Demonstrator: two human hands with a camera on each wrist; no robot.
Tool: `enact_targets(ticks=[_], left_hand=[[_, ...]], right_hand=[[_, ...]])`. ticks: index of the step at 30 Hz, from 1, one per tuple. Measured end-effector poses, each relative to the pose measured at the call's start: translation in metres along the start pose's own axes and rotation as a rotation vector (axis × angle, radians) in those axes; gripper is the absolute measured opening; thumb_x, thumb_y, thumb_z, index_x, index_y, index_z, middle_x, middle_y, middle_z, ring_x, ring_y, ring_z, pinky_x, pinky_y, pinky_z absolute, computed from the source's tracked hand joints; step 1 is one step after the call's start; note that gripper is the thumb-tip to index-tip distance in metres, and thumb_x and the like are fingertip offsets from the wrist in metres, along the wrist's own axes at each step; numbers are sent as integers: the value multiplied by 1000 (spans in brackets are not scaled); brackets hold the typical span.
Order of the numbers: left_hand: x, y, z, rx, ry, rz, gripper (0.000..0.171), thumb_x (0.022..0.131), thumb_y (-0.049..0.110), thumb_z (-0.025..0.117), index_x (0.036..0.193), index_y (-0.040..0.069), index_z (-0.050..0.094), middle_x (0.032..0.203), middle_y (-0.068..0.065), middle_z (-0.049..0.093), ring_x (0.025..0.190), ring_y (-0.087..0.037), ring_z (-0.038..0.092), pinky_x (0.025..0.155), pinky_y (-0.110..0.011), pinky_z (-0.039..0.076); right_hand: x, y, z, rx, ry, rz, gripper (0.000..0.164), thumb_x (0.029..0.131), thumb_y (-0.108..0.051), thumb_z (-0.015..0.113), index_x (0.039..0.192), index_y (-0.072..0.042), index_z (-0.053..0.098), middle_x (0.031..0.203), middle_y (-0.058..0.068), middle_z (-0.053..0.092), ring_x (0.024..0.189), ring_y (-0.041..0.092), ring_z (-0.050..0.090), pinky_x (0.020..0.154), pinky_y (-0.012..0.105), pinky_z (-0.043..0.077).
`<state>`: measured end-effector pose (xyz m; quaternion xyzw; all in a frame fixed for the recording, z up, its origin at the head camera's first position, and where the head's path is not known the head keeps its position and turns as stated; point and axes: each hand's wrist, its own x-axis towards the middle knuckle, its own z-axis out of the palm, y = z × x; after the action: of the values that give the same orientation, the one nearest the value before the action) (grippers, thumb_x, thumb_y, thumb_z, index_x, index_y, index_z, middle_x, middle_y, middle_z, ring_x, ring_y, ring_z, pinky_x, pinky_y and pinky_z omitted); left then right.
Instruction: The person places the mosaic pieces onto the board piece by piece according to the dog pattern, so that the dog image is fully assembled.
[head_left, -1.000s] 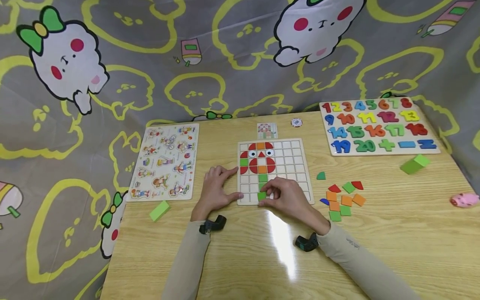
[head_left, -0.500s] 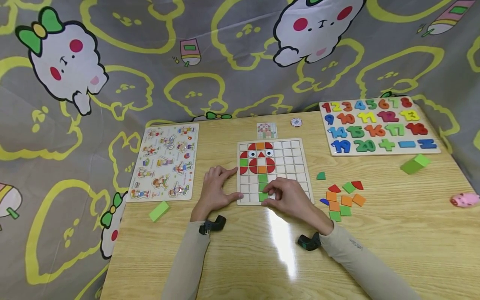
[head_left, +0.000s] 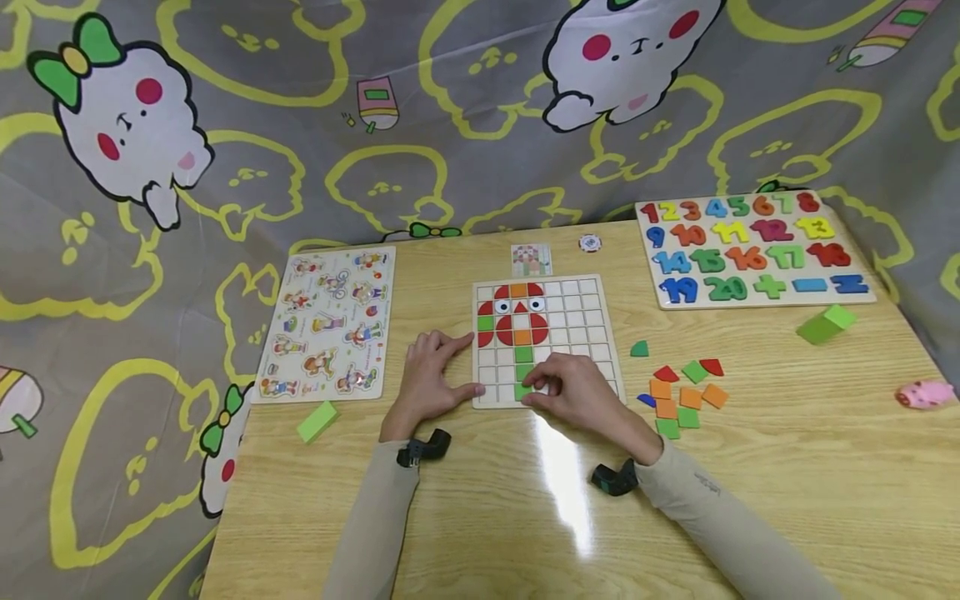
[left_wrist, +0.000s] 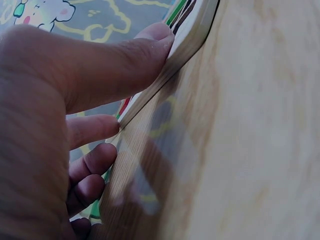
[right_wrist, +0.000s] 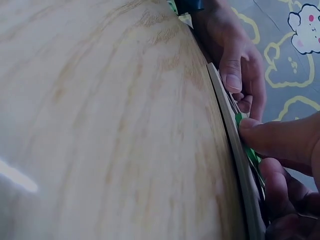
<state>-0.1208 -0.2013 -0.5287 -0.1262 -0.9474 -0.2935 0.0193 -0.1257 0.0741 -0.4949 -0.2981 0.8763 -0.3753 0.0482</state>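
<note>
A wooden grid board (head_left: 585,333) carries red, orange and green pieces, two with eyes. My left hand (head_left: 430,379) touches the board's left edge with outstretched thumb and index finger; in the left wrist view the thumb (left_wrist: 125,65) presses against its wooden side. At the board's front row, my right hand (head_left: 573,387) pinches a green square tile (head_left: 521,391) that lies in a cell in line below other green squares. In the right wrist view the thumb (right_wrist: 275,140) rests on the green tile, with curled fingers beside it. Part of the tile is hidden by the fingertips.
Several loose tiles (head_left: 666,408) lie right of the board. Behind it are a small picture card (head_left: 531,260) and a round chip (head_left: 589,242). A picture puzzle (head_left: 322,325) lies left, a number puzzle (head_left: 757,250) right. Two green blocks (head_left: 318,422) and a pink pig (head_left: 926,394) stand farther out.
The green square tile has gone from slightly tilted to lying flat in its front-row cell, with the right hand still at it. The left hand has stayed at the board's edge.
</note>
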Motion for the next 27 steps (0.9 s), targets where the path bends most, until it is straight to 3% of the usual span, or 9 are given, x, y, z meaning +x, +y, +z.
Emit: enact_targets(ticks=[8, 20, 27], left_hand=[[3, 0, -1, -1, 2, 4, 85, 71, 60, 78, 145, 28, 52, 110, 2, 48, 96, -19, 36, 85, -36, 26], [3, 1, -4, 7, 3, 0, 85, 71, 60, 78, 145, 29, 51, 110, 1, 49, 96, -19, 36, 85, -36, 27], [0, 1, -1, 2, 4, 4, 84, 71, 59, 79, 144, 28, 52, 110, 0, 49, 95, -20, 37, 86, -37, 27]], right_hand=[[2, 0, -5, 25, -4, 15, 17, 77, -20, 86, 89, -13, 76, 75, -5, 62, 61, 5, 51, 56, 23, 43], [4, -1, -3, 37, 14, 54, 17, 76, -21, 87, 88, -15, 76, 74, -9, 62, 59, 6, 51, 55, 24, 42], [-4, 7, -22, 90, -21, -17, 27, 76, -25, 86, 98, -13, 74, 80, -7, 64, 65, 7, 54, 58, 23, 44]])
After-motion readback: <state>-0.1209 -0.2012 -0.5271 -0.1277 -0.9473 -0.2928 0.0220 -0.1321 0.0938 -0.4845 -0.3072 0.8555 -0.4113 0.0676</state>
